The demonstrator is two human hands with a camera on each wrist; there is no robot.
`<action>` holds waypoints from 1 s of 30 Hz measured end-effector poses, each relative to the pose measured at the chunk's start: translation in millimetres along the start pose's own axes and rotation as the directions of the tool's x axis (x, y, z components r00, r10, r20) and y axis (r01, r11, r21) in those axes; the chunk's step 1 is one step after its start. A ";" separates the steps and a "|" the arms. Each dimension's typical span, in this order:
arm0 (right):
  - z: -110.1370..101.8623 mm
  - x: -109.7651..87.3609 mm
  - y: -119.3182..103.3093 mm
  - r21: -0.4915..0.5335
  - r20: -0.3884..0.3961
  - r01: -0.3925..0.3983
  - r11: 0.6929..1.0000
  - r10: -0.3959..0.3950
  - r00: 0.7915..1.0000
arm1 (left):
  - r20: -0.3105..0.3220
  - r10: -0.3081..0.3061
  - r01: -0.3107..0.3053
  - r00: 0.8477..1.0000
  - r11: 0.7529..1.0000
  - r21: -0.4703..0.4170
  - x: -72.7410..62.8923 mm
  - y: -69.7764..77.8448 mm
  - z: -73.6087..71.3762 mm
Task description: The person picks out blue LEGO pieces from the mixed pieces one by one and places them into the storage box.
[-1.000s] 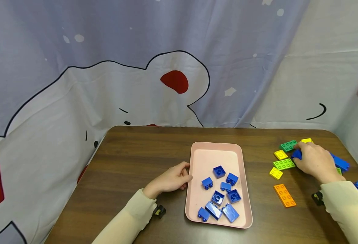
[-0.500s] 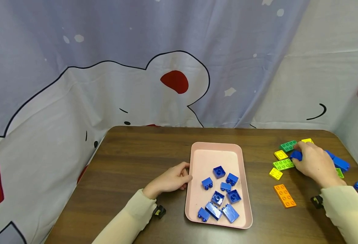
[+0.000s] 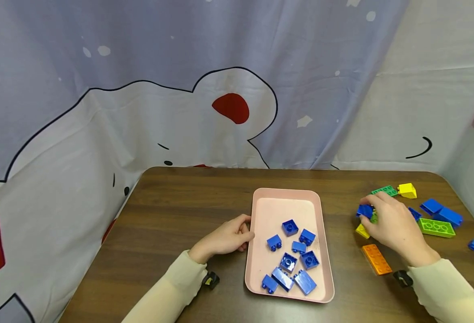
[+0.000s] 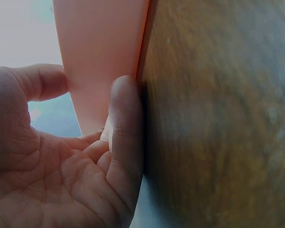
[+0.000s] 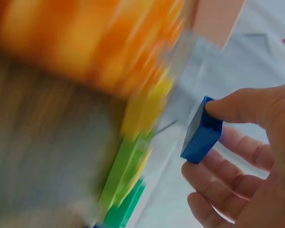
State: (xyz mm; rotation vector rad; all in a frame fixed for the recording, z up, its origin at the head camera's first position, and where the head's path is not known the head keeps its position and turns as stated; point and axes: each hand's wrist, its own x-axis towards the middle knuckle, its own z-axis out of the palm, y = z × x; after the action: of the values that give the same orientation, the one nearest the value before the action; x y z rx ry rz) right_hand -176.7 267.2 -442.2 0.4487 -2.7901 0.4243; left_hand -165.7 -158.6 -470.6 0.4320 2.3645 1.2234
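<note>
Head view, right of centre: a small blue plastic brick [image 3: 364,211] is pinched between the thumb and fingers of the right hand [image 3: 396,226]. Just below it shows a yellow brick [image 3: 362,231], and lower down an orange rectangular brick [image 3: 376,259]; a long lime-green studded brick [image 3: 436,228] lies farther right. At lower centre, the left hand [image 3: 223,236], fingers curled, grips the left rim of a pale pink rectangular tray [image 3: 287,204] bearing nine blue bricks [image 3: 305,282] on the brown wood-grain surface [image 3: 188,202].
</note>
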 end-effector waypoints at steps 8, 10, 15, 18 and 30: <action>3.5 -7.1 -60.7 0.081 -0.040 0.183 0.980 -0.180 0.983 | 0.001 0.002 -0.002 1.000 1.000 -0.001 -0.8 1.3 -0.8; 4.5 -10.2 -74.9 0.098 -0.030 0.221 0.970 -0.219 0.975 | 0.001 0.002 -0.002 1.000 1.000 -0.002 -0.8 1.6 -0.9; 8.5 -20.1 -102.5 0.139 0.034 0.290 0.947 -0.297 0.954 | 0.003 0.003 -0.003 1.000 1.000 0.002 -0.7 2.3 -0.6; 11.9 -26.1 -113.9 0.159 0.065 0.333 0.929 -0.346 0.936 | 0.004 0.001 -0.001 1.000 1.000 0.005 -0.8 2.5 -0.5; 8.6 -40.5 -127.8 0.200 0.248 0.370 0.907 -0.412 0.877 | 0.002 -0.002 0.002 1.000 1.000 0.005 -0.1 2.0 -0.2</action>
State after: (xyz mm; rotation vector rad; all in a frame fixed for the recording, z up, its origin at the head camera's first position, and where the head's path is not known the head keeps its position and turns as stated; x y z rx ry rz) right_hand -97.9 158.7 -432.3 1.1736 -2.8353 0.5043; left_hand -165.6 -157.7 -468.9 0.4323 2.3657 1.2160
